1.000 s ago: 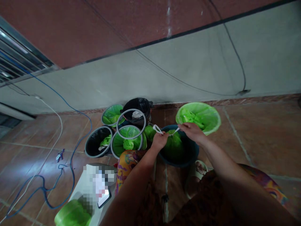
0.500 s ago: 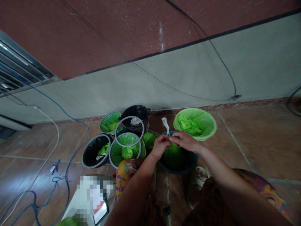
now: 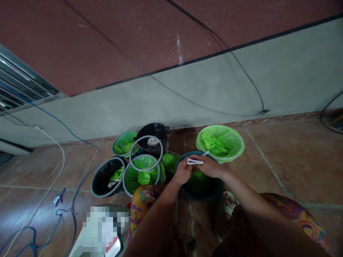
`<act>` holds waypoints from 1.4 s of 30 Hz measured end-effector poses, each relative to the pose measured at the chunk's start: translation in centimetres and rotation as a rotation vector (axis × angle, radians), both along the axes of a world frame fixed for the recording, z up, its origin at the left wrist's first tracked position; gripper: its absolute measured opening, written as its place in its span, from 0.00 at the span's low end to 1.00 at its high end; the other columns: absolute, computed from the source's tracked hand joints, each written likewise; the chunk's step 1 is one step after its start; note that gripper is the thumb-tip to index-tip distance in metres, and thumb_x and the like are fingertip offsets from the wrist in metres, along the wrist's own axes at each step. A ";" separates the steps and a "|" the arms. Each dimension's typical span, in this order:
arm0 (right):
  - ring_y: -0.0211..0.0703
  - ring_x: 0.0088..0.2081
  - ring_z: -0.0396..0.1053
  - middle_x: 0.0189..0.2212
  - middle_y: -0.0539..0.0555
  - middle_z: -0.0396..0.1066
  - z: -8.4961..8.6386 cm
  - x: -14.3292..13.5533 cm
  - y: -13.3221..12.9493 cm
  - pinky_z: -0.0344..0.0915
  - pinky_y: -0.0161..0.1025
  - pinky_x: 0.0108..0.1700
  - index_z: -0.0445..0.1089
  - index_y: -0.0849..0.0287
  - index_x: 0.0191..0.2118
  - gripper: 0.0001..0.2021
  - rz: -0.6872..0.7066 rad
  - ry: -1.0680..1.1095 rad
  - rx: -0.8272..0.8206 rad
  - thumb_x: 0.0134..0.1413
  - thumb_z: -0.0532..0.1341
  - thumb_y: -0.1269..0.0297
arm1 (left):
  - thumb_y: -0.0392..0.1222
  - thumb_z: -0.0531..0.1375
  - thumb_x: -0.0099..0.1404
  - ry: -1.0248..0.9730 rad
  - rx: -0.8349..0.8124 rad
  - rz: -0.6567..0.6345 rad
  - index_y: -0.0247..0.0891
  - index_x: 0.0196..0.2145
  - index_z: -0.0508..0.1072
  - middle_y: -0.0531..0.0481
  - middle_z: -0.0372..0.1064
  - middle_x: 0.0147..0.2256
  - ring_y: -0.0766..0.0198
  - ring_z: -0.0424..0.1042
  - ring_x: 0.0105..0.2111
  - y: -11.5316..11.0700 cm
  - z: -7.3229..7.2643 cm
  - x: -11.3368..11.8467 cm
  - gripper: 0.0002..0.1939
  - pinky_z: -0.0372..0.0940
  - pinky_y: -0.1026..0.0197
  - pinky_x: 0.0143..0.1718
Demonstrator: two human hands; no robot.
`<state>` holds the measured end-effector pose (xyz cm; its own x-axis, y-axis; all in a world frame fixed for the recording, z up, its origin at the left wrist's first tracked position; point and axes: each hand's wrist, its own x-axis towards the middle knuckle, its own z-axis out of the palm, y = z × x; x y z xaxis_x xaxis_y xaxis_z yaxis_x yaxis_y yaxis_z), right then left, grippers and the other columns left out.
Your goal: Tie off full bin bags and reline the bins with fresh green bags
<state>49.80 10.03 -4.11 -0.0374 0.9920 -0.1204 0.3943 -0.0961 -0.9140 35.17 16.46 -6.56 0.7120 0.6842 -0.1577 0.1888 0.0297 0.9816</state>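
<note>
My left hand [image 3: 183, 172] and my right hand [image 3: 210, 165] are close together over the dark blue bin [image 3: 199, 198]. A folded white strip [image 3: 195, 161] lies between them, its two ends pinched in the fingers of both hands. A thin white end sticks up beyond my right hand. Inside the bin, beneath my hands, is green material [image 3: 197, 184]. Just behind on the right stands a bin lined with a light green bag [image 3: 235, 144].
To the left stand several lined bins, among them a black-lined bin [image 3: 99, 182] and one with a loose grey ring [image 3: 130, 153] leaning on it. A phone [image 3: 114, 247] lies at lower left. Blue hose [image 3: 75, 207] loops over the floor.
The white strip stood upright above my fingers; now it is folded flat between both hands. My hands have moved slightly down and tilted over the blue bin. The view has shifted a little.
</note>
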 end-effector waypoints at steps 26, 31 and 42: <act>0.43 0.34 0.72 0.31 0.55 0.77 -1.1 -0.8 0.6 0.64 0.37 0.39 0.75 0.59 0.37 0.14 -0.120 -0.277 0.027 0.55 0.51 0.73 | 0.28 0.58 0.56 0.172 0.347 0.141 0.37 0.33 0.75 0.53 0.73 0.29 0.66 0.70 0.30 0.0 0.1 -0.4 0.10 0.66 0.64 0.36; 0.38 0.23 0.66 0.20 0.49 0.69 -1.3 -0.9 0.7 0.60 0.34 0.30 0.72 0.58 0.31 0.12 -0.099 -0.164 -0.076 0.53 0.51 0.73 | 0.28 0.58 0.58 0.188 0.482 0.196 0.38 0.39 0.74 0.48 0.75 0.37 0.63 0.73 0.38 -0.8 -0.3 -0.4 0.12 0.67 0.61 0.44; 0.41 0.32 0.70 0.30 0.55 0.76 -1.9 -0.7 0.5 0.60 0.35 0.35 0.76 0.60 0.33 0.12 -0.138 -0.397 -0.100 0.53 0.54 0.72 | 0.29 0.60 0.59 0.325 0.398 0.154 0.37 0.33 0.74 0.52 0.74 0.32 0.66 0.72 0.33 -0.4 -0.9 -0.5 0.06 0.65 0.65 0.38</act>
